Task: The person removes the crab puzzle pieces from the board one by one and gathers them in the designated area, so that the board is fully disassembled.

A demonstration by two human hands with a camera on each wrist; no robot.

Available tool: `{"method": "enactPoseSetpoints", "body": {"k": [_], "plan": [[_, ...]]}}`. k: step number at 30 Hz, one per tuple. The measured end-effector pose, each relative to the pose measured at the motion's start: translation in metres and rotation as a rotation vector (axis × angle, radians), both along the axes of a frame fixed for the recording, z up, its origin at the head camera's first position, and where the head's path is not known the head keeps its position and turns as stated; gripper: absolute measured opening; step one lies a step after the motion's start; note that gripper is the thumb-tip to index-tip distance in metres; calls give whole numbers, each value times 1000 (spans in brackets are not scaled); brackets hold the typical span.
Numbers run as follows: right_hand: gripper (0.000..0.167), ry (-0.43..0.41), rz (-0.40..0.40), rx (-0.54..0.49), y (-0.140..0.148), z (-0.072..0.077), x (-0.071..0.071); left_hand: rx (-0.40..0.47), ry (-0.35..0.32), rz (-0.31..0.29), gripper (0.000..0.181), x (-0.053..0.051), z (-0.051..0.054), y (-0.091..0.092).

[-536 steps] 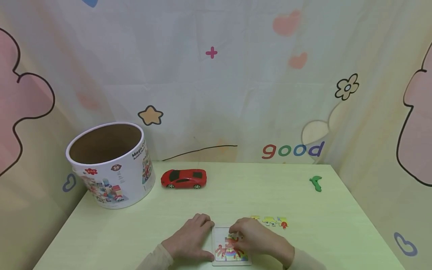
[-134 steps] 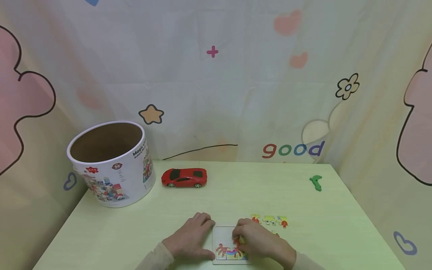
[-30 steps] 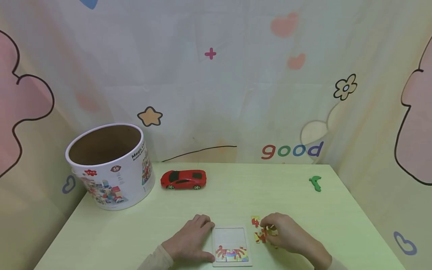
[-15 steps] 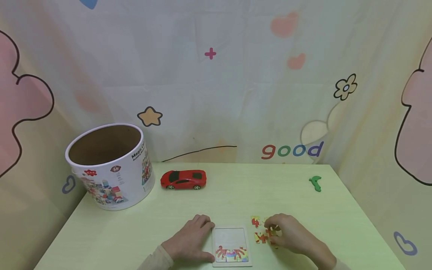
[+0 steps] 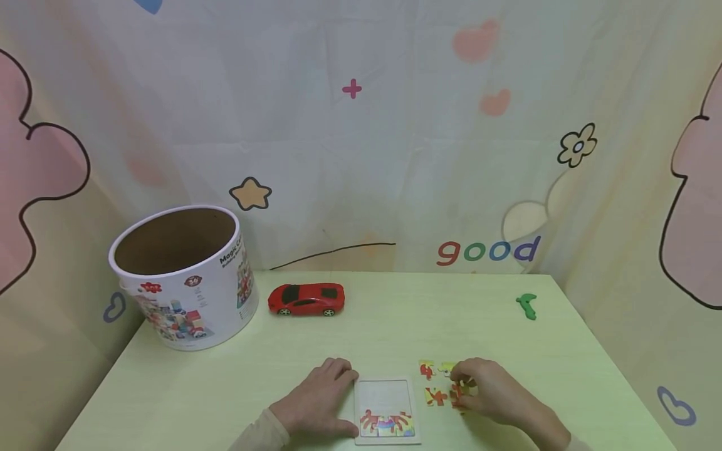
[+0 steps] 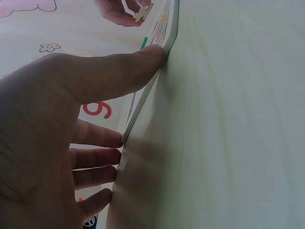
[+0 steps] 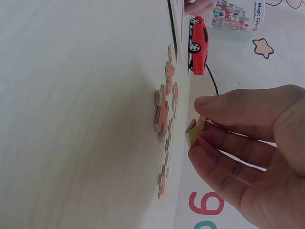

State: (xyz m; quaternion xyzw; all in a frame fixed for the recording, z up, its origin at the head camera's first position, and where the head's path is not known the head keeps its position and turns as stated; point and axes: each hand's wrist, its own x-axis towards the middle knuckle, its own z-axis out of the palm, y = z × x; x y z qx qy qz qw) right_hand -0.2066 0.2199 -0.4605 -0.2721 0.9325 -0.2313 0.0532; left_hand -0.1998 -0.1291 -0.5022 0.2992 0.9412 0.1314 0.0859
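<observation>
A white-framed puzzle tray lies flat near the front of the table, with a row of red, yellow and purple pieces along its bottom. My left hand rests against its left edge, thumb at the lower corner and straight fingers at the upper one. To the right of the tray, my right hand hovers over loose pieces. Between its thumb and fingers it pinches one puzzle piece, seen from the side in the right wrist view. Other loose red-and-yellow puzzle pieces lie below, some hidden by this hand.
A red toy car stands behind the tray toward the back edge. Left of it is a large white bucket with printed blocks. A small green curved object lies at the back right. A patterned curtain hangs behind the table.
Earlier, the tray held more pieces; its upper rows are now bare and more pieces lie to its right. Over the last second my right hand moved slightly right. The left hand stayed put.
</observation>
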Motion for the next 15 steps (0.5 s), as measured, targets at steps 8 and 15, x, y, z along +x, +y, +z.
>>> {"method": "enactPoseSetpoints", "body": {"k": [8, 15], "plan": [[21, -37, -49, 24, 6, 1, 2, 2, 10, -8, 85, 0, 0, 0], [17, 46, -9, -5, 11, -1, 5, -5, -1, -3, 85, 0, 0, 1]]}}
